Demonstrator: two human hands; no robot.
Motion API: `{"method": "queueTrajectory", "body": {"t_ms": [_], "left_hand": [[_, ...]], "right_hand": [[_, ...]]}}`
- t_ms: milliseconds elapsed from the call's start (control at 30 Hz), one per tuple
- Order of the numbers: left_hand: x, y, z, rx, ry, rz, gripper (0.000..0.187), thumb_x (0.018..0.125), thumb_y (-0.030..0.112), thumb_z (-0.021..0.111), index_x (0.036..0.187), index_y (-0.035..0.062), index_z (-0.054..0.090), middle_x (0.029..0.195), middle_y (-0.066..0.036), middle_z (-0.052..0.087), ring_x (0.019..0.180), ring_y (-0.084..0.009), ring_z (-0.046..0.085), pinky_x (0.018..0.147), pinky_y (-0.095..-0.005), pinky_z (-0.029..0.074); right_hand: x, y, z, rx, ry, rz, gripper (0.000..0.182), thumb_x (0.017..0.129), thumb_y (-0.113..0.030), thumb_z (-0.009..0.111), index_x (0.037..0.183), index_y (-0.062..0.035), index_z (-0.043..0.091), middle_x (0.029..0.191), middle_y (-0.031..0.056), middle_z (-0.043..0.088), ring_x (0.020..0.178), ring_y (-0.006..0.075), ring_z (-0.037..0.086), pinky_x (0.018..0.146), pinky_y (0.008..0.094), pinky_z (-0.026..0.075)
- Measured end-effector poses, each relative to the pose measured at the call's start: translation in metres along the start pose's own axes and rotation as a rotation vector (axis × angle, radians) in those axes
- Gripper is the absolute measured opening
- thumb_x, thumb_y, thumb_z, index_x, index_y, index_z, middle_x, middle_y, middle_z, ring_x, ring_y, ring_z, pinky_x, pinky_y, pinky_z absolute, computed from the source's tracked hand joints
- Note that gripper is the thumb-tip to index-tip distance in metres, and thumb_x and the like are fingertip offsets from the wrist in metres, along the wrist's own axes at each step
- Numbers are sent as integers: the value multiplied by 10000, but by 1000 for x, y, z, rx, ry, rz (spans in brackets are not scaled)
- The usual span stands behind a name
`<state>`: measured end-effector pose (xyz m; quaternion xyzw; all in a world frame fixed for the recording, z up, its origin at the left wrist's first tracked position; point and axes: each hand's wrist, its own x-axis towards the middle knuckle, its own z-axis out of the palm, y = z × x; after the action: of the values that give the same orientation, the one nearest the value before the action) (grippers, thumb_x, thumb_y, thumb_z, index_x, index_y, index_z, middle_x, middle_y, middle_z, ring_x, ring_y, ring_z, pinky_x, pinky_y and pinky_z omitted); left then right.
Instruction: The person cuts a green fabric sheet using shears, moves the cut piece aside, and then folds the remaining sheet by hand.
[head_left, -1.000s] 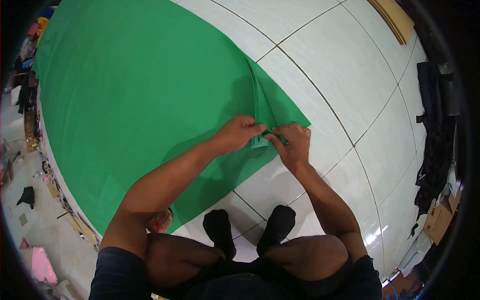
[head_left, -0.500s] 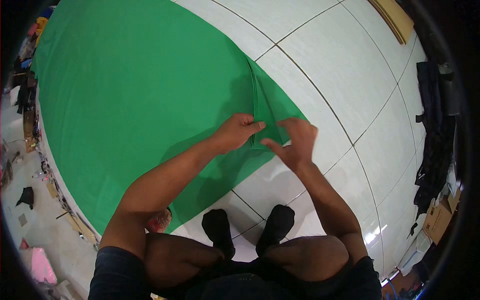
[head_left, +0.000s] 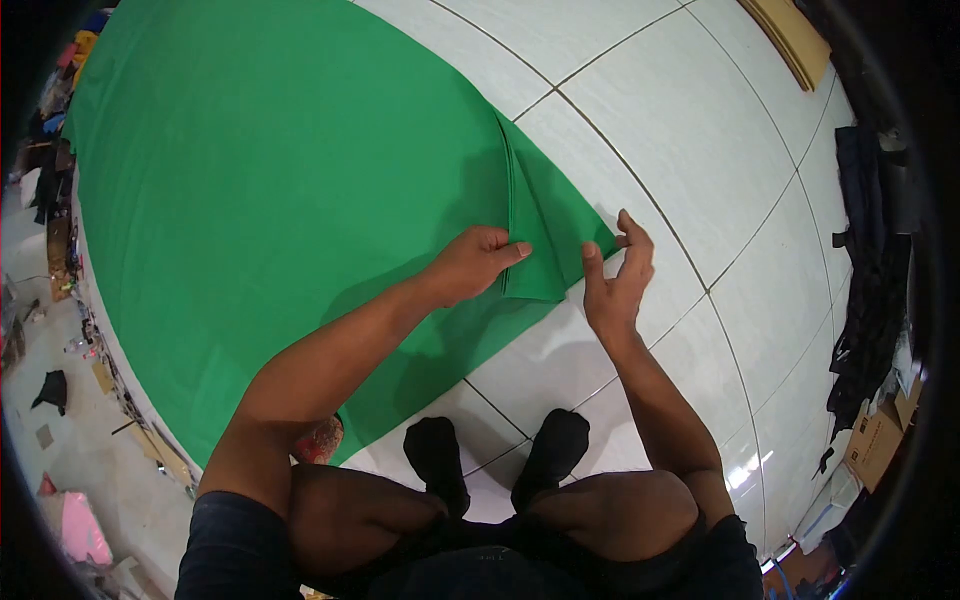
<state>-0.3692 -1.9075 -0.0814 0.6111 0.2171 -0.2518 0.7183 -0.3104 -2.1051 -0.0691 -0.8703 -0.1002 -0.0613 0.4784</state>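
Note:
A large green cloth (head_left: 280, 170) lies spread over the tiled floor, with a layered fold running along its right part and a pointed corner beyond it. My left hand (head_left: 478, 264) pinches the fold, thumb on top. My right hand (head_left: 620, 275) is beside the cloth's right corner, thumb and fingers apart, with nothing held in it. Whether its fingertips touch the corner cannot be made out.
White floor tiles (head_left: 690, 150) surround the cloth. A yellow-brown folded item (head_left: 788, 40) lies at the upper right. Dark clothes (head_left: 865, 290) and a cardboard box (head_left: 875, 445) line the right side. A pink item (head_left: 85, 528) lies at lower left. Two dark-socked feet (head_left: 435, 455) stand below.
My right hand has moved right, away from the fold to the cloth's corner, and its fingers have spread. My left hand stays on the fold.

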Motion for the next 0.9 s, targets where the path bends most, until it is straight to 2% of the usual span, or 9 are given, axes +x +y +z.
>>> {"method": "queueTrajectory", "body": {"t_ms": [67, 133, 267, 500, 600, 667, 733, 800, 900], "left_hand": [[1, -1, -1, 25, 3, -12, 275, 948, 285, 575, 874, 40, 675, 599, 90, 460, 505, -16, 323, 436, -227, 262], [0, 3, 1, 40, 16, -31, 281, 948, 286, 571, 869, 38, 676, 605, 88, 471, 501, -15, 319, 434, -228, 262], [-10, 16, -2, 150, -1, -33, 282, 950, 284, 567, 864, 37, 675, 599, 91, 456, 500, -15, 314, 436, -226, 257], [1, -3, -2, 7, -1, 37, 277, 948, 279, 571, 815, 54, 665, 569, 94, 405, 507, -27, 311, 451, -248, 264], [0, -3, -2, 37, 14, 8, 288, 945, 284, 576, 791, 55, 657, 560, 90, 387, 504, -27, 304, 445, -251, 252], [-1, -2, -1, 34, 20, 13, 293, 943, 287, 579, 780, 55, 653, 558, 88, 379, 502, -26, 300, 442, -250, 244], [0, -3, -1, 85, 28, -8, 290, 940, 289, 582, 788, 54, 659, 548, 85, 376, 497, -27, 301, 440, -251, 246], [3, -6, -1, 105, 27, -4, 296, 937, 292, 587, 767, 58, 647, 543, 86, 371, 492, -27, 295, 436, -253, 241], [-2, 2, 0, 103, 34, 1, 320, 933, 300, 595, 712, 68, 606, 532, 88, 362, 482, -26, 289, 428, -255, 232]], "right_hand": [[1, -7, -2, -97, 39, -240, 275, 765, -208, 761, 983, -92, 641, 987, 55, 638, 915, 201, 550, 816, 376, 368], [-7, -8, -3, -311, -431, -322, 397, 689, -314, 810, 1000, -128, 647, 1032, 18, 619, 992, 230, 522, 827, 371, 334], [-13, 2, 9, -190, -384, -306, 175, 719, -238, 782, 836, -135, 700, 834, -26, 677, 827, 167, 565, 779, 349, 323], [-11, 13, 7, 1, -430, -96, 106, 792, -157, 727, 881, -102, 708, 891, 33, 698, 826, 201, 593, 811, 352, 343], [-6, 10, 8, 145, -170, 27, 167, 805, -167, 718, 946, -83, 690, 931, 85, 675, 894, 227, 586, 848, 386, 355], [4, -15, -1, -109, 59, -141, 216, 790, -192, 733, 961, -76, 669, 949, 114, 642, 973, 240, 563, 884, 415, 348], [1, -10, -2, -105, -28, -276, 222, 750, -245, 769, 891, -108, 665, 921, 51, 627, 989, 216, 541, 857, 399, 338], [-13, -4, 2, -248, -459, -277, 207, 729, -264, 781, 842, -140, 660, 904, -1, 630, 917, 194, 542, 796, 370, 326], [-13, -1, 8, -162, -403, -288, 142, 750, -240, 763, 786, -149, 660, 825, -27, 634, 812, 176, 546, 739, 351, 308]]}}
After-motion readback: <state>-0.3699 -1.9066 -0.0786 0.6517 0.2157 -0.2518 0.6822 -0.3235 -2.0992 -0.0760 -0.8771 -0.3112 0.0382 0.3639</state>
